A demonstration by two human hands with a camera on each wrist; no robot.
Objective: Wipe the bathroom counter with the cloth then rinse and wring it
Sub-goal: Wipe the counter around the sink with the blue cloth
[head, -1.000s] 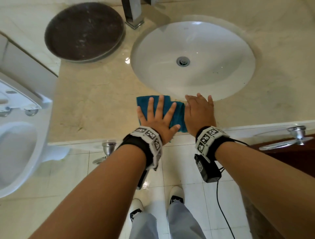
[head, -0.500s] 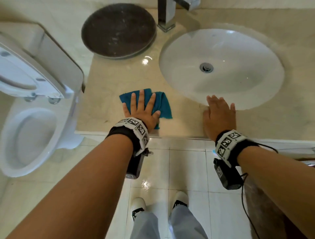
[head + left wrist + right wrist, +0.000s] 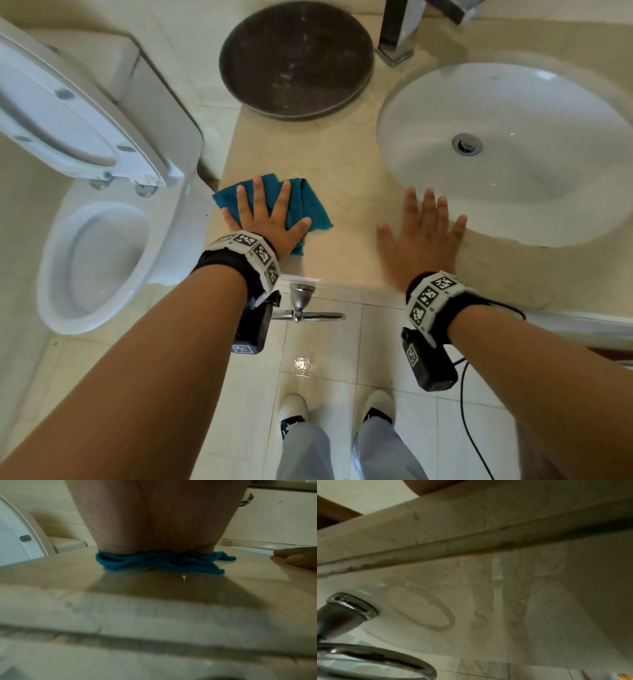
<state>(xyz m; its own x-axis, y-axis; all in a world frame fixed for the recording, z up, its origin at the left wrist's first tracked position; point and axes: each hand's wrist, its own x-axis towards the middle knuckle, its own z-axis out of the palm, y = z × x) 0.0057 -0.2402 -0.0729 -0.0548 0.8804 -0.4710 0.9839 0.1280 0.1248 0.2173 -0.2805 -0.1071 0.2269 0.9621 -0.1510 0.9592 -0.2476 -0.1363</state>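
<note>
A teal cloth [image 3: 306, 205] lies crumpled on the beige marble counter [image 3: 346, 178] near its left end. My left hand [image 3: 265, 214] presses flat on the cloth with fingers spread and straight; the left wrist view shows the palm [image 3: 154, 520] squashing the cloth [image 3: 163, 561] onto the counter. My right hand [image 3: 423, 236] rests flat on the bare counter, fingers straight, just in front of the white sink basin [image 3: 513, 102]. The right wrist view shows only the counter's front edge [image 3: 471, 524], no fingers.
A dark round tray [image 3: 296, 58] sits at the back of the counter, a chrome faucet [image 3: 397, 34] behind the basin. A white toilet [image 3: 96, 260] with raised lid stands left of the counter. A chrome towel ring [image 3: 301, 308] hangs below the counter edge.
My left hand has slid the cloth leftward along the counter, away from the right hand, toward the counter's left end. The right hand stays flat in front of the basin.
</note>
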